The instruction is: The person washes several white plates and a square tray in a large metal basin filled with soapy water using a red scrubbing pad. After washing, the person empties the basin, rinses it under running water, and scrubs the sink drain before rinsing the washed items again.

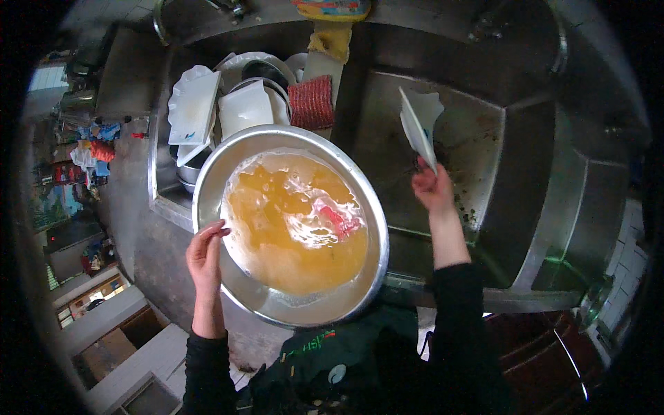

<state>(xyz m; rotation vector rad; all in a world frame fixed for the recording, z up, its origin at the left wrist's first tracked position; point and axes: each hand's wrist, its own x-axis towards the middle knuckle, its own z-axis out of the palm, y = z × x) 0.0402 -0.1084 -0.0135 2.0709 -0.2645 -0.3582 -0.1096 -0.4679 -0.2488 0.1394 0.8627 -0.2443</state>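
A large round metal basin (290,306) of cloudy yellowish, foamy water stands before me, with something pink and red partly under the surface. My left hand (206,254) is at the basin's left rim, fingers bent, with no object seen in it; whether it touches the rim I cannot tell. My right hand (434,189) grips a white plate (416,127) by its lower edge, tilted nearly on edge above the right sink compartment (467,140). Another white piece with a wavy edge (433,106) shows just behind that plate; whether it is also held is unclear.
White dishes (193,109) and metal bowls (188,174) are piled in the left sink compartment. A red scrubbing cloth (311,102) and a yellow cloth (332,44) lie on the divider. Taps (562,49) stand at the back. A metal ledge (557,300) runs along the sink's front.
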